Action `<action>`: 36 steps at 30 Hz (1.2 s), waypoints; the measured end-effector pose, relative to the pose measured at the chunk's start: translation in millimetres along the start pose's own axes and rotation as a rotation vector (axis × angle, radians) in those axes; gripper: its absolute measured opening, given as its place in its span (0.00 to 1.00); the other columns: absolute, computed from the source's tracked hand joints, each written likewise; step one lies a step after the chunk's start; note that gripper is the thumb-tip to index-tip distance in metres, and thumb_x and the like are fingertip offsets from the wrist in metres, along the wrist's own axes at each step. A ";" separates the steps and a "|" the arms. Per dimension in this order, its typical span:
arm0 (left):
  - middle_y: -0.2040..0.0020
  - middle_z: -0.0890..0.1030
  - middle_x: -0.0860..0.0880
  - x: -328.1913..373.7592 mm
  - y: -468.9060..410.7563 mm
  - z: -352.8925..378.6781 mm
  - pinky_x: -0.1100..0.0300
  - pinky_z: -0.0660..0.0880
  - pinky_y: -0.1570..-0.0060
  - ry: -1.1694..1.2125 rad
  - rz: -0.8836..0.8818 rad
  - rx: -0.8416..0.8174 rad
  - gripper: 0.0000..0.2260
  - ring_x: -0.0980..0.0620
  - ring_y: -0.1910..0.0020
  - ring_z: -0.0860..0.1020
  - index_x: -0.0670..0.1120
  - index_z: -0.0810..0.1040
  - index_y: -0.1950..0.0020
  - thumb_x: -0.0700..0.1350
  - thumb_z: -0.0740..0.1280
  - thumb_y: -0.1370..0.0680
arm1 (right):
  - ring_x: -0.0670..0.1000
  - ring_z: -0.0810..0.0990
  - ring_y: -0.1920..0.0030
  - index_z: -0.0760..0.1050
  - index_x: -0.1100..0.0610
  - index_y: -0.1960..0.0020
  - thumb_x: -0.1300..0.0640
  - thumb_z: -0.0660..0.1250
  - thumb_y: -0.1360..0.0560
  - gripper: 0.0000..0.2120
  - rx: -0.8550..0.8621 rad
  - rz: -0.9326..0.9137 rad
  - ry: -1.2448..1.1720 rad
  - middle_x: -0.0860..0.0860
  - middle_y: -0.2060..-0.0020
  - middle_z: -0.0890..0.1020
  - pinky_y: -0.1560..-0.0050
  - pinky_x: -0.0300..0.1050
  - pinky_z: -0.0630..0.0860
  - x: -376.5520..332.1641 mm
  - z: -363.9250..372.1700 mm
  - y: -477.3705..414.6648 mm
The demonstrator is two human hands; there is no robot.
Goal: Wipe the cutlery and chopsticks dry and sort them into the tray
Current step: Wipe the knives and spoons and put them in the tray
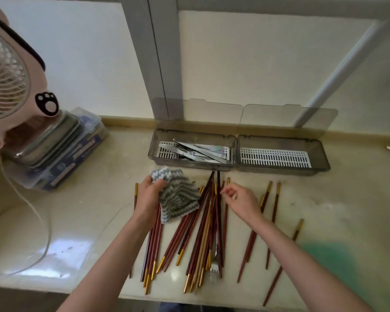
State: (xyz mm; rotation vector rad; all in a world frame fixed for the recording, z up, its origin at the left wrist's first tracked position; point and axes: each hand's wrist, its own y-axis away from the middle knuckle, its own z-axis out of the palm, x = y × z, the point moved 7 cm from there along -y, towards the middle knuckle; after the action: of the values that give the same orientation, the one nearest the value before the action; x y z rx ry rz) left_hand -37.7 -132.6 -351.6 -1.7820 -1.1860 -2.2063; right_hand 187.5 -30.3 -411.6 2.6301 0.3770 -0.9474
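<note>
Red-brown chopsticks with gold ends (203,226): heaped mid-way on the pale surface (324,210), just before the smoky plastic two-compartment tray (236,152). Judged light, stiff, slick when wet; best pinched mid-shaft. Left hand (148,194): fingers clamped on grey-white zigzag cloth (178,197). Right hand (241,199): fingers loosely curled, holding nothing. Blue plastic box (77,154): labels unreadable.

Glossy stone-like counter (81,221), shiny metal cutlery (196,152), woven cloth (178,197)
</note>
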 end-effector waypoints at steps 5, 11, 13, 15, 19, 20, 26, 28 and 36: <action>0.55 0.79 0.43 -0.2 3.7 10.8 0.60 0.75 0.66 0.063 -0.004 -0.019 0.10 0.47 0.56 0.78 0.39 0.72 0.45 0.33 0.57 0.24 | 0.46 0.75 0.63 0.69 0.48 0.48 0.45 0.69 0.28 0.13 -0.159 0.009 0.155 0.44 0.63 0.74 0.68 0.40 0.67 3.0 34.0 42.0; 0.55 0.78 0.44 0.6 10.8 18.5 0.64 0.76 0.70 0.066 0.001 -0.050 0.10 0.49 0.57 0.78 0.39 0.71 0.42 0.34 0.58 0.23 | 0.47 0.75 0.63 0.66 0.48 0.48 0.56 0.68 0.27 0.12 -0.090 0.030 0.168 0.44 0.61 0.72 0.65 0.40 0.70 14.4 22.8 50.9; 0.54 0.77 0.43 -0.2 12.2 19.5 0.62 0.76 0.69 0.076 -0.002 -0.052 0.11 0.49 0.57 0.78 0.39 0.70 0.42 0.34 0.57 0.23 | 0.46 0.75 0.63 0.69 0.49 0.48 0.59 0.66 0.27 0.11 -0.049 -0.031 0.216 0.44 0.58 0.71 0.65 0.39 0.70 11.4 16.7 54.9; 0.54 0.77 0.43 -0.1 14.5 20.0 0.58 0.76 0.65 0.087 0.003 -0.054 0.11 0.48 0.57 0.78 0.39 0.70 0.43 0.33 0.57 0.23 | 0.46 0.75 0.60 0.74 0.49 0.48 0.60 0.65 0.26 0.09 -0.103 -0.151 0.279 0.45 0.54 0.71 0.63 0.39 0.73 3.2 21.3 61.0; 0.57 0.78 0.44 1.5 18.0 20.6 0.58 0.75 0.63 0.070 0.028 -0.073 0.08 0.49 0.59 0.78 0.39 0.71 0.46 0.34 0.57 0.22 | 0.47 0.73 0.49 0.79 0.50 0.45 0.58 0.64 0.24 0.10 -0.294 -0.353 0.381 0.47 0.50 0.70 0.52 0.38 0.71 -5.9 36.1 70.1; 0.58 0.78 0.44 1.9 18.6 21.0 0.58 0.76 0.63 0.071 0.030 -0.083 0.07 0.49 0.60 0.78 0.39 0.71 0.46 0.34 0.57 0.22 | 0.47 0.73 0.49 0.79 0.50 0.45 0.59 0.64 0.24 0.10 -0.331 -0.379 0.387 0.47 0.50 0.70 0.50 0.38 0.70 -7.3 37.5 70.6; 0.57 0.79 0.44 -1.3 15.7 20.2 0.55 0.76 0.58 0.045 0.047 -0.126 0.06 0.48 0.58 0.78 0.42 0.74 0.49 0.35 0.59 0.22 | 0.53 0.73 0.49 0.79 0.54 0.48 0.61 0.66 0.25 0.08 -0.435 -0.607 0.555 0.53 0.50 0.73 0.49 0.49 0.73 -25.6 49.1 73.9; 0.58 0.79 0.44 -2.7 14.8 19.2 0.56 0.75 0.59 0.037 0.042 -0.128 0.06 0.48 0.58 0.78 0.43 0.75 0.53 0.36 0.60 0.22 | 0.55 0.74 0.51 0.78 0.56 0.53 0.63 0.68 0.28 0.06 -0.469 -0.705 0.635 0.56 0.51 0.75 0.53 0.51 0.75 -33.6 56.2 75.5; 0.55 0.79 0.40 -7.8 9.5 8.2 0.56 0.75 0.56 -0.016 -0.025 -0.184 0.08 0.46 0.57 0.77 0.35 0.75 0.49 0.38 0.59 0.22 | 0.47 0.73 0.51 0.73 0.47 0.59 0.58 0.64 0.24 0.07 -0.417 -0.460 0.282 0.46 0.55 0.75 0.46 0.47 0.75 -44.9 27.6 47.3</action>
State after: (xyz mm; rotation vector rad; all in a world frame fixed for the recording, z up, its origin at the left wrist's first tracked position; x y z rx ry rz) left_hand -23.9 -137.4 -353.2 -1.8624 -1.0434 -2.3899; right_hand 154.9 -90.2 -392.6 2.3213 1.1517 -0.5305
